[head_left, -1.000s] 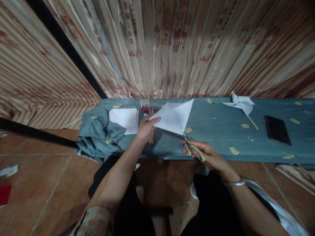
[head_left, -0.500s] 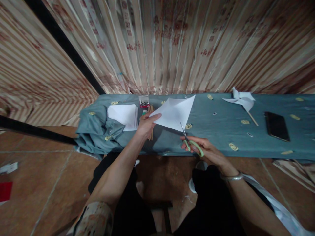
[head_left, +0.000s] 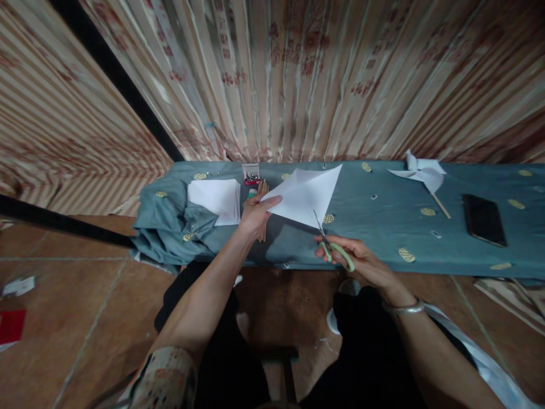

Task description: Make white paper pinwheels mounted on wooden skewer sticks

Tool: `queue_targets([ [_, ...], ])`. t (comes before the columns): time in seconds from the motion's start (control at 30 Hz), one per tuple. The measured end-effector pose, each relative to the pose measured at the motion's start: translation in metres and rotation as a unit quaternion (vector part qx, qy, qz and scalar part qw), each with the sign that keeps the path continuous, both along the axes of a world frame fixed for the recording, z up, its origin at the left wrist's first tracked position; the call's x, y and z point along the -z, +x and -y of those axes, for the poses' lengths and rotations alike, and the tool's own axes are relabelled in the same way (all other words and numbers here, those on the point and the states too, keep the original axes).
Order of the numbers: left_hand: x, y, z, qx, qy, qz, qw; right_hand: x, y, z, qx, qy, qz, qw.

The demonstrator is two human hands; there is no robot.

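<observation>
My left hand [head_left: 256, 216] pinches a creased sheet of white paper [head_left: 304, 193] by its left corner, thumb on top. My right hand [head_left: 353, 255] grips scissors [head_left: 339, 257] with light green handles, its fingers through the loops. The blades point up and lie at the lower corner of the paper; how far apart they are is hard to see. Beneath my left hand lie several thin wooden sticks [head_left: 264, 227], partly hidden, beside a small green-and-white object [head_left: 252, 194]. Left of it sits a stack of white paper [head_left: 217, 199].
A red-and-white box [head_left: 251, 174] of small shiny pieces stands behind the sticks. On the right of the cloth-covered surface [head_left: 374, 221] lie a white paper pinwheel [head_left: 422, 172] on a stick and a dark phone [head_left: 484, 220]. A striped curtain [head_left: 289, 85] hangs behind.
Hands, paper and scissors keep nearly the same position relative to each other. The whole view has shifted slightly.
</observation>
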State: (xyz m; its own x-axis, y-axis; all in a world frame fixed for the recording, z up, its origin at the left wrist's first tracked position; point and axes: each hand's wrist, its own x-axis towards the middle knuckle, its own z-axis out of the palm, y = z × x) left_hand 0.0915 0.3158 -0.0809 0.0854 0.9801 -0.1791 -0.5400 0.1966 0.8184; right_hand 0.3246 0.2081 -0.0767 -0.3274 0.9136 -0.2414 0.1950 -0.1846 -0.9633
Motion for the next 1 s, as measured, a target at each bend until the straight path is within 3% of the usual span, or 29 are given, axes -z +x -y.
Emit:
queue_targets([
  [1.0,0.001,-0.002,-0.002,-0.019,-0.006,-0.002,1.0,0.011,-0.004,-0.001,0.055,-0.018,-0.013,0.998],
])
